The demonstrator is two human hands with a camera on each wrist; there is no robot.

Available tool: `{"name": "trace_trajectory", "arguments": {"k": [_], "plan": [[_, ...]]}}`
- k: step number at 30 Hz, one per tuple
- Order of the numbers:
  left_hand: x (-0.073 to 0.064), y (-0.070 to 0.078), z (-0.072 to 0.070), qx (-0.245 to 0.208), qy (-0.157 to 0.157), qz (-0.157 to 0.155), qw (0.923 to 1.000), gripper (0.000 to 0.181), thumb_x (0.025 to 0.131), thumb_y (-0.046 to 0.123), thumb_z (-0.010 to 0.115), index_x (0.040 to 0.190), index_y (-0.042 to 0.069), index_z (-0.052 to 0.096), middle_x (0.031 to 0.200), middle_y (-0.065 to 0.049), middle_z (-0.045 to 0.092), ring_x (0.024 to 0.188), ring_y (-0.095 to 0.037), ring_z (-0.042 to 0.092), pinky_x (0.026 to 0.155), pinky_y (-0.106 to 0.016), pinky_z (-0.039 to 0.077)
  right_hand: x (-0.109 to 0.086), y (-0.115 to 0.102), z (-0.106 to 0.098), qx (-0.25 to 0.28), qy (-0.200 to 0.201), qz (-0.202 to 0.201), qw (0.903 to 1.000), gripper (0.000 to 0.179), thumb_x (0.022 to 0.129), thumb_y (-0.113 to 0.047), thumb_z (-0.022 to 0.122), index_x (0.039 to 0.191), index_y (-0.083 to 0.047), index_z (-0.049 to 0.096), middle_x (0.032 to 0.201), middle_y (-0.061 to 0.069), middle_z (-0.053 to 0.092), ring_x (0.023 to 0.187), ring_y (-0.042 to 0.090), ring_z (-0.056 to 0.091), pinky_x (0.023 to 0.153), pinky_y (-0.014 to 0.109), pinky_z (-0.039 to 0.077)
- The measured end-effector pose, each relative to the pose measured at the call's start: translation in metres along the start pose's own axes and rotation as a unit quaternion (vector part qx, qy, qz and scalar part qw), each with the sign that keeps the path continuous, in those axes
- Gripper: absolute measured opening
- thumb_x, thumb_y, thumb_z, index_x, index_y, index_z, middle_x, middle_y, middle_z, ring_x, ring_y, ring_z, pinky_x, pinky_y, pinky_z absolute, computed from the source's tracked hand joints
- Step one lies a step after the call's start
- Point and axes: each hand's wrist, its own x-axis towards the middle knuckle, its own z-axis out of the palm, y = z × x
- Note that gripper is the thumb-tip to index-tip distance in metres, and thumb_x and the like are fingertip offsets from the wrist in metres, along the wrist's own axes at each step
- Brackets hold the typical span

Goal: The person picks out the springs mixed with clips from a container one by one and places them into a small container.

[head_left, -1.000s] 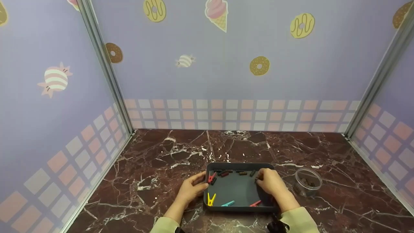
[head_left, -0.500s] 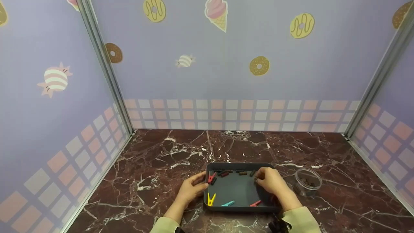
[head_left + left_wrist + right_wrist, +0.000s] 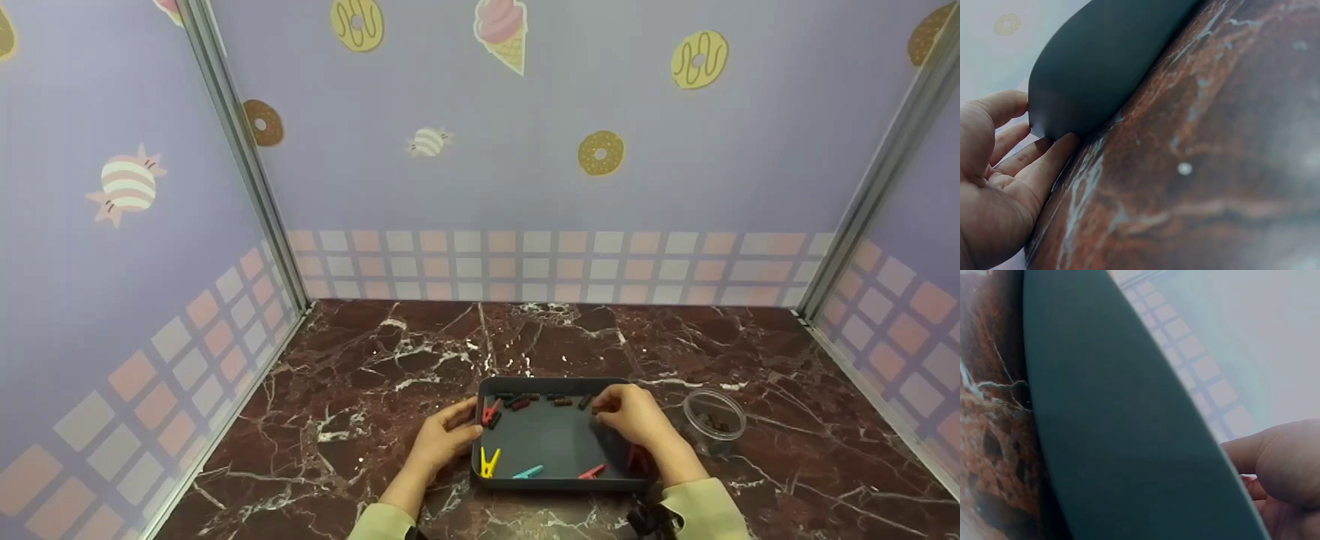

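A dark grey tray (image 3: 551, 484) lies on the table. My left hand (image 3: 444, 436) rests against its left wall; in the left wrist view, the hand's thumb and fingers (image 3: 1055, 154) touch the outside of the tray corner. My right hand (image 3: 634, 414) reaches over the right side with curled fingers. They seem to pinch a small dark piece (image 3: 597, 411), mostly hidden. Along the far wall lie several short dark pieces (image 3: 562, 402). A red clip (image 3: 491, 412), a yellow clip (image 3: 489, 463), a blue clip (image 3: 529, 472) and another red clip (image 3: 592, 472) lie near the edges.
Right of the tray stands a clear round tub (image 3: 715, 416) with several brown pieces inside. Beneath everything is a dark red marbled tabletop (image 3: 360, 352). Patterned panels (image 3: 525, 187) enclose it at the back and both sides.
My right hand has shifted slightly up and to the right, and its sleeve has moved right. More of a red thing shows at the tray's right end. The left hand stays still.
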Motion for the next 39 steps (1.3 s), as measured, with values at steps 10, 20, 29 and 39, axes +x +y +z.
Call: {"name": "trace_trajectory", "arguments": {"k": [10,20,29,39], "plan": [[0.000,0.000,0.000,-0.005,0.000,-0.004,1.0000,0.060,0.094,0.005,0.069,0.149,-0.007,0.048,0.149,-0.035,0.050,0.134,-0.046,0.057,0.093,-0.038,0.062,-0.001,0.002,-0.008,0.006,0.004,-0.016,0.9998,0.011,0.083,0.001,0.078,0.090,-0.007,0.078,0.087,0.005,0.077,0.082,0.018,0.070,0.075,0.035,0.057],[-0.001,0.001,0.000,0.005,0.002,-0.012,0.9999,0.060,0.094,0.007,0.070,0.149,-0.005,0.049,0.150,-0.033,0.050,0.134,-0.046,0.057,0.093,-0.039,0.062,-0.001,0.006,-0.018,0.028,-0.012,-0.017,0.9994,0.010,0.085,0.000,0.077,0.094,-0.005,0.078,0.091,0.009,0.078,0.085,0.019,0.071,0.075,0.032,0.057],[0.000,0.000,0.001,0.004,0.004,-0.009,0.9999,0.060,0.093,0.006,0.070,0.148,-0.006,0.050,0.149,-0.034,0.051,0.133,-0.046,0.058,0.093,-0.040,0.061,-0.003,0.012,-0.031,0.051,-0.020,-0.014,0.9984,0.010,0.088,0.000,0.075,0.097,-0.003,0.077,0.093,0.008,0.077,0.086,0.015,0.068,0.072,0.025,0.055],[0.000,0.001,0.001,0.003,0.002,-0.009,1.0000,0.060,0.094,0.005,0.070,0.148,-0.006,0.049,0.149,-0.034,0.050,0.134,-0.046,0.057,0.094,-0.040,0.061,-0.007,0.016,-0.044,0.052,-0.018,0.007,0.9985,0.011,0.089,-0.005,0.076,0.100,-0.004,0.078,0.095,0.009,0.076,0.085,0.013,0.067,0.073,0.027,0.054]]}}
